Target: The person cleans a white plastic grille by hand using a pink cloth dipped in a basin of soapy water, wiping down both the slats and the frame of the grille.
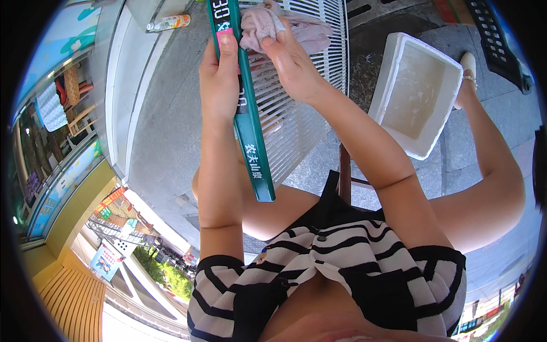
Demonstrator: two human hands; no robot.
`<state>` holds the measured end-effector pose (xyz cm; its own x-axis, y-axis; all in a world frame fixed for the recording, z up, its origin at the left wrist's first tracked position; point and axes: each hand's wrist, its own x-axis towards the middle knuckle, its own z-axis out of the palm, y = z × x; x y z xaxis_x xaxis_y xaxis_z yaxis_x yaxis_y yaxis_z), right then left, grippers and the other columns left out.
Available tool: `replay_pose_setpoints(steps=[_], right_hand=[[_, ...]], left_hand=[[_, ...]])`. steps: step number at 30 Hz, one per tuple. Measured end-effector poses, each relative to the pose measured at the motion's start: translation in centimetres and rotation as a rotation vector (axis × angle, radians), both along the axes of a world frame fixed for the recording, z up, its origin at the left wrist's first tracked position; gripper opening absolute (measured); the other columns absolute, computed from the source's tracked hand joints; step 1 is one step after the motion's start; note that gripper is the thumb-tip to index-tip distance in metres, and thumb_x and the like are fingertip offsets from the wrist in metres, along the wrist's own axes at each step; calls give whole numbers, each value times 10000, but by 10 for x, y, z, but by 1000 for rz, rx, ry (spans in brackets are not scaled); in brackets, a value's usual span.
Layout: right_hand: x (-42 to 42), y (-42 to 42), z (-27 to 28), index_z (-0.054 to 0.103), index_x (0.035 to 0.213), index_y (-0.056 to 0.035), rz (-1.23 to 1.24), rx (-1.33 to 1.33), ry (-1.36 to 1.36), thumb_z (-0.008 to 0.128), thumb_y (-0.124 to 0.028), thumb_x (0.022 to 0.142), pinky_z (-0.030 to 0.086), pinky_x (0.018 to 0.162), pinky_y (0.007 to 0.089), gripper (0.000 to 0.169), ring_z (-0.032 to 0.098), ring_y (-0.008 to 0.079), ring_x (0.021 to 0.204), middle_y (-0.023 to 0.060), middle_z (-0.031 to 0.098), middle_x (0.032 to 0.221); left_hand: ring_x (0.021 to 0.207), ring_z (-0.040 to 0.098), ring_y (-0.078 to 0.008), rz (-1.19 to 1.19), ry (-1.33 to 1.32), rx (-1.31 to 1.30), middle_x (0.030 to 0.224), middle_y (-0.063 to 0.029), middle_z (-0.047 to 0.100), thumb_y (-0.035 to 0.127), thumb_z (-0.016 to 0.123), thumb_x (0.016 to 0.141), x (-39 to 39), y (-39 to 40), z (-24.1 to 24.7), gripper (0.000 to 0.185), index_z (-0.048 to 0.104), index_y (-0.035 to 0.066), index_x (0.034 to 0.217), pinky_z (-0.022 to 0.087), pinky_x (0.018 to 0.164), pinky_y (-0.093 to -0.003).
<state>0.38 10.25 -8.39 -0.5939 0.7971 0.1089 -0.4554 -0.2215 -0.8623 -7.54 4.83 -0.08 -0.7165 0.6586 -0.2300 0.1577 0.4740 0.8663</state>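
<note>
A long green price strip [255, 149], bearing white writing and price labels, runs along the edge of a white slatted shelf [310, 124] tilted in front of me. My left hand [220, 83] grips the strip near its upper part, thumb lying across the front face. In my right hand [295, 70] is a bunched, damp-looking pink cloth [260, 28], held close beside the strip, over the slats. A loose part of the cloth hangs over the shelf to the right. The strip's top end runs out of the picture.
To the right, a white foam box [380, 96] holds cloudy water, next to my foot in a pale shoe [469, 64]. A plastic bottle [169, 23] lies by the wall at upper left. Black perforated plastic [498, 47] stands at upper right. A brown leg [345, 175] rises below the shelf.
</note>
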Motion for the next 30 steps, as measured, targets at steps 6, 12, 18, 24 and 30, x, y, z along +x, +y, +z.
replay_pose_setpoints(steps=[6,12,18,24,30], right_hand=[[-11,19,-31,499,1181,-27,-216,406,-228,457,-216,910,396,815,383,333,488,338,905,167,496,988],[-15,25,-13,550,1099,-51,-172,210,-384,513,-212,897,427,715,375,261,519,309,806,149,483,912],[-36,22,-15,545,1080,-54,-392,432,-270,504,-227,900,434,707,410,253,532,331,810,164,497,909],[-16,40,-108,510,1092,-94,-339,276,-637,455,-257,925,419,795,440,240,501,380,925,221,482,986],[-48,15,-13,558,1052,-73,-191,566,-359,464,-267,887,411,820,408,272,487,370,936,198,486,987]], left_hand=[[703,500,-58,9,-12,-8,805,3,575,408,494,931,-3,0,2,405,572,32,1056,421,637,-215],[806,555,-86,-1,-25,-7,915,-37,619,408,503,926,-6,-3,2,430,568,18,1095,452,733,-234],[808,555,-91,-21,79,-82,902,-46,622,410,503,924,-2,-1,5,422,573,24,1079,449,733,-235],[820,552,-100,-47,65,-46,911,-48,624,395,522,918,-6,4,6,404,574,29,1083,444,749,-254],[809,541,-101,-17,84,-89,891,-44,616,391,537,909,-15,-7,-4,396,578,30,1065,444,748,-258]])
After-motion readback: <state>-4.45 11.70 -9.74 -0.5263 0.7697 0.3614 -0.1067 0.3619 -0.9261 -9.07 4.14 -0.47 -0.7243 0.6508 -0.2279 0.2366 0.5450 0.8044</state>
